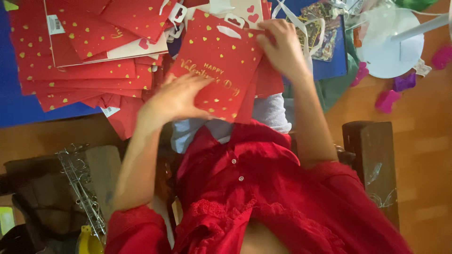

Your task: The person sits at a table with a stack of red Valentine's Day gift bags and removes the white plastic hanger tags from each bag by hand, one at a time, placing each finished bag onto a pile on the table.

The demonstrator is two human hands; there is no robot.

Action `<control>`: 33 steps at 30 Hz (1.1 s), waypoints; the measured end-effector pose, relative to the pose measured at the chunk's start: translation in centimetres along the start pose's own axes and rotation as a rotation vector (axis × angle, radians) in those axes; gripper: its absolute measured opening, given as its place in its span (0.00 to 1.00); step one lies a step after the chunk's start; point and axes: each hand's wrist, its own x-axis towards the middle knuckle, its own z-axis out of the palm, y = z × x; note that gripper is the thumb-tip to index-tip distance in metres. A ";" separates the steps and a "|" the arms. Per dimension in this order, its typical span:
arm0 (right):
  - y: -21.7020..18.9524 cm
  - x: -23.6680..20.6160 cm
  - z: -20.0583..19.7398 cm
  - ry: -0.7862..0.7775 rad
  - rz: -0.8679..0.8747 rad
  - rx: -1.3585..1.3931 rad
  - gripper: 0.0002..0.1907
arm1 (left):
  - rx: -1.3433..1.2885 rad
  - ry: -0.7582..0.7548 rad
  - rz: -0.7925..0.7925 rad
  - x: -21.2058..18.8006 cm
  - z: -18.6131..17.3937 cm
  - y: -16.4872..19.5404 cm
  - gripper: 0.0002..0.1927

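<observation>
Head view shows me the red heart-print gift bag (217,70) flat above my lap; left hand (175,99) pressing open-palmed on its lower edge, right hand (281,47) pinching its top corner; light, creasable paper, best gripped by edges.

Upper right: white round fan base (388,47) on orange floor (423,141)
Beside it: pink and purple scraps (387,99)
Lower left: metal wire rack (80,183)
</observation>
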 end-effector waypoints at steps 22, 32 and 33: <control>-1.7 0.5 0.7 0.008 0.278 -0.298 0.30 | 0.206 0.829 -0.186 13.0 6.6 4.4 0.54; -5.8 0.5 2.4 0.070 0.009 -0.151 0.24 | 0.211 0.460 0.283 11.0 4.4 2.1 0.50; -5.8 0.2 2.4 0.083 -0.022 -0.071 0.25 | 0.205 0.469 0.341 10.9 4.1 1.5 0.49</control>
